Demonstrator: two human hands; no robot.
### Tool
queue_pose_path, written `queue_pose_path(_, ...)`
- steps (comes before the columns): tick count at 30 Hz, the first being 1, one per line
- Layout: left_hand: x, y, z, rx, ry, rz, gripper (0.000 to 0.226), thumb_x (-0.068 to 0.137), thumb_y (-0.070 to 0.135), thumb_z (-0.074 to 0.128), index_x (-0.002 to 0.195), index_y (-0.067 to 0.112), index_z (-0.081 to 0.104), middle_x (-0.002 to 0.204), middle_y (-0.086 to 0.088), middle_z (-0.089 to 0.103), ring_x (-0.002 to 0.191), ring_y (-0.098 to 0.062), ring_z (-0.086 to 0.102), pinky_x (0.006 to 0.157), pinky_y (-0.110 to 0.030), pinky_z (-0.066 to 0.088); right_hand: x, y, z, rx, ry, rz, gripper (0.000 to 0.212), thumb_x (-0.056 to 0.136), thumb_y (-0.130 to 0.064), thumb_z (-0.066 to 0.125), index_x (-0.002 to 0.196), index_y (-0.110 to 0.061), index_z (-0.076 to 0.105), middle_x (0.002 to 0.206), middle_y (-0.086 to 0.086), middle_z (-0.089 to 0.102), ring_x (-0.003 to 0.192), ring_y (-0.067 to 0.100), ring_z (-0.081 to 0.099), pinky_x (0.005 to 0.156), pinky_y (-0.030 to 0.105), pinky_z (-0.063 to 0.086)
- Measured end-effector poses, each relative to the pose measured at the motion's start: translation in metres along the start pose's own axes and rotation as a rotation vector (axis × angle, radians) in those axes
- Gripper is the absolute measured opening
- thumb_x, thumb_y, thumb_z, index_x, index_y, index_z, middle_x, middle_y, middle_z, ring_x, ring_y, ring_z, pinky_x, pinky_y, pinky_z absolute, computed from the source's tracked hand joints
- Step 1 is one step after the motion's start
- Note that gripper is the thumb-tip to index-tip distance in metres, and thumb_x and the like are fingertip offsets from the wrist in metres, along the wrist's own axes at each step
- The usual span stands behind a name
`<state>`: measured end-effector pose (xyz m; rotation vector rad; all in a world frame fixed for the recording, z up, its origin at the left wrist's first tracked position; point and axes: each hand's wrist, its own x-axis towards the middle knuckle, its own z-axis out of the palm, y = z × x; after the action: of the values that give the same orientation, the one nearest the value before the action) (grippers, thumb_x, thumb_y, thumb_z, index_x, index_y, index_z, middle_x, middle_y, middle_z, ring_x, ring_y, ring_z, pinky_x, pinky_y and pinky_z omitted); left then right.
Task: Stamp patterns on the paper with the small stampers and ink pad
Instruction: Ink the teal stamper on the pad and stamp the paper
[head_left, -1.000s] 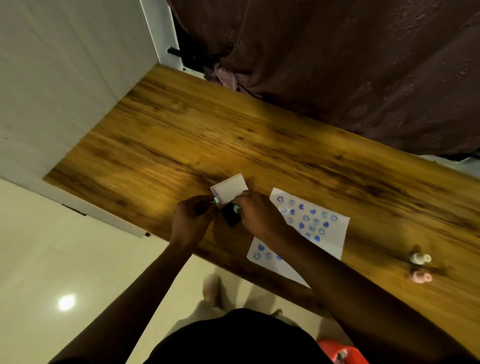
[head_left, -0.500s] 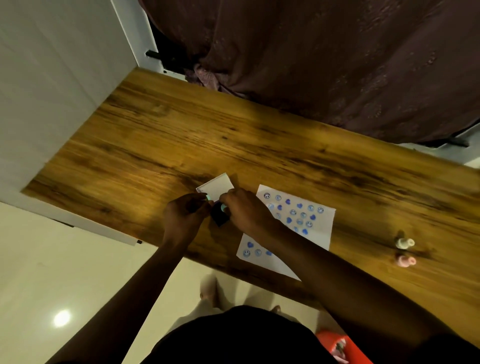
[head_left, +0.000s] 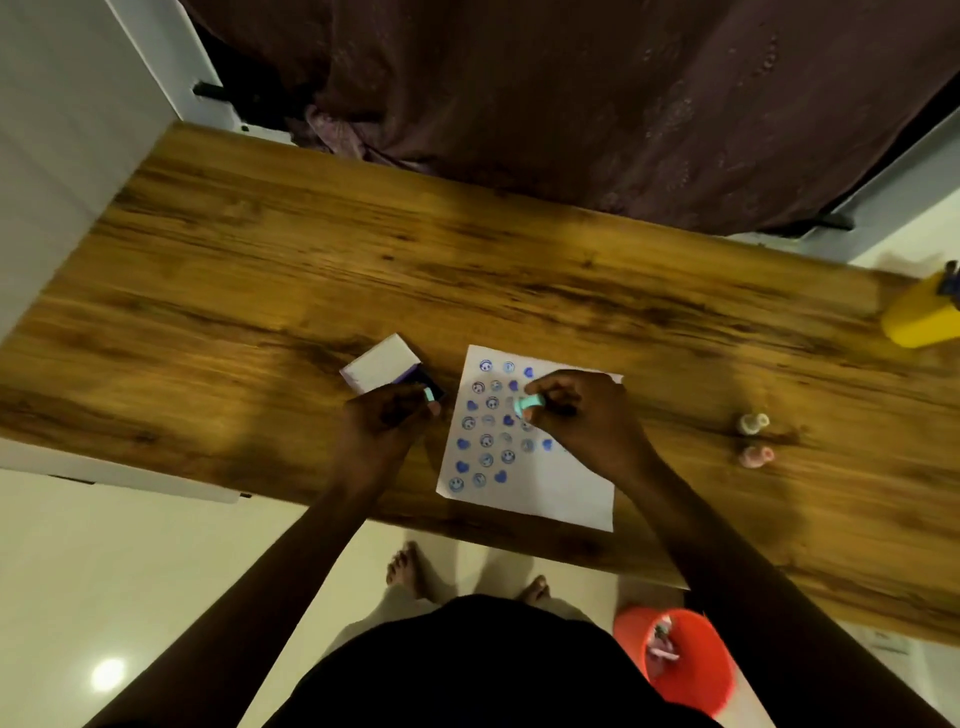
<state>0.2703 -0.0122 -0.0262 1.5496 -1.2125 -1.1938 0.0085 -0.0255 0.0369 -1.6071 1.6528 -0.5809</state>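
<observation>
Ink pad (head_left: 395, 371) left of the paper (head_left: 540, 488) — two stampers (head_left: 753, 439) right.

No readable text, only stamped faces and hearts on the paper (head_left: 545, 493).

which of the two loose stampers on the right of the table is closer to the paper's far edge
The pale greenish-white stamper. It lies farther from the person than the pink stamper, which sits just behind it toward the table's near edge. Both are well right of the paper.

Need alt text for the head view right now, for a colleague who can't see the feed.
Seen from above, the right hand holds a mint green stamper over a white paper covered in blue stamped faces and hearts. The left hand holds another stamper at the ink pad on a wooden table.
</observation>
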Motion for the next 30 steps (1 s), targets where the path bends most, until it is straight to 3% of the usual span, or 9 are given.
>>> queue_pose_path(4,-0.004,0.002,0.017,-0.031,-0.075,0.015,0.018,0.089,0.015,0.080,0.104,0.023,0.073,0.096,0.022,0.080,0.096,0.000,0.077,0.077,-0.016,0.062,-0.031,0.021,-0.004,-0.105,0.011,0.051,0.021,0.090,-0.018,0.079,0.111,-0.015,0.078,0.109,-0.006,0.078,0.089,-0.005,0.071,0.084,0.011,0.057)
queue_pose_path(7,-0.006,0.006,0.023,-0.039,-0.115,0.010,0.031,0.089,0.012,0.081,0.091,0.043,0.074,0.102,0.024,0.080,0.098,-0.006,0.078,0.082,-0.032,0.065,-0.047,0.023,0.010,-0.215,-0.015,0.029,0.024,0.094,-0.018,0.074,0.116,-0.012,0.078,0.117,0.004,0.078,0.106,0.017,0.073,0.094,0.034,0.060)
queue_pose_path(9,-0.006,0.007,0.026,-0.046,-0.131,-0.007,0.038,0.089,0.012,0.081,0.090,0.049,0.074,0.107,0.019,0.081,0.101,-0.010,0.079,0.086,-0.043,0.064,-0.052,0.020,0.019,-0.247,-0.045,0.028,0.027,0.096,-0.021,0.071,0.121,-0.013,0.075,0.120,0.005,0.076,0.110,0.021,0.071,0.096,0.037,0.058)
queue_pose_path(13,-0.008,0.008,0.031,-0.029,-0.128,-0.026,0.026,0.089,0.013,0.082,0.091,0.037,0.072,0.110,0.007,0.080,0.099,-0.009,0.079,0.089,-0.046,0.064,-0.052,0.017,0.030,-0.340,-0.092,0.063,0.036,0.099,-0.028,0.066,0.133,-0.018,0.068,0.128,0.004,0.071,0.116,0.019,0.068,0.101,0.030,0.054)
queue_pose_path(17,-0.008,0.010,0.032,-0.014,-0.127,-0.029,0.019,0.090,0.012,0.081,0.098,0.026,0.070,0.113,0.000,0.079,0.094,-0.001,0.077,0.079,-0.027,0.065,-0.050,0.013,0.036,-0.370,-0.119,0.097,0.039,0.100,-0.029,0.064,0.136,-0.016,0.065,0.137,0.005,0.066,0.125,0.022,0.064,0.108,0.036,0.053)
queue_pose_path(20,-0.008,0.011,0.032,0.004,-0.138,-0.018,0.017,0.090,0.012,0.080,0.101,0.021,0.070,0.106,0.009,0.077,0.088,0.010,0.075,0.067,-0.013,0.060,-0.051,0.013,0.040,-0.402,-0.126,0.109,0.039,0.101,-0.029,0.062,0.137,-0.016,0.063,0.142,0.005,0.063,0.130,0.023,0.061,0.111,0.037,0.050)
queue_pose_path(23,-0.008,0.011,0.033,0.004,-0.155,-0.035,0.020,0.090,0.011,0.079,0.095,0.028,0.069,0.103,0.016,0.075,0.086,0.006,0.076,0.073,-0.019,0.063,-0.051,0.012,0.042,-0.446,-0.130,0.134,0.038,0.103,-0.031,0.060,0.138,-0.017,0.062,0.141,0.005,0.063,0.131,0.023,0.060,0.111,0.037,0.050)
queue_pose_path(28,-0.010,0.010,0.035,-0.023,-0.160,-0.063,0.026,0.090,0.006,0.079,0.094,0.030,0.069,0.104,0.004,0.077,0.100,-0.018,0.076,0.086,-0.040,0.063,-0.048,0.008,0.042,-0.495,-0.150,0.147,0.037,0.103,-0.030,0.058,0.137,-0.016,0.062,0.140,0.006,0.064,0.130,0.024,0.060,0.110,0.035,0.049)
queue_pose_path(30,-0.010,0.012,0.036,-0.030,-0.168,-0.068,0.021,0.090,0.009,0.079,0.100,0.025,0.071,0.105,0.006,0.077,0.099,-0.016,0.077,0.086,-0.041,0.063,-0.047,0.007,0.041,-0.494,-0.149,0.153,0.037,0.102,-0.029,0.060,0.137,-0.016,0.063,0.140,0.006,0.064,0.130,0.024,0.060,0.110,0.035,0.050)
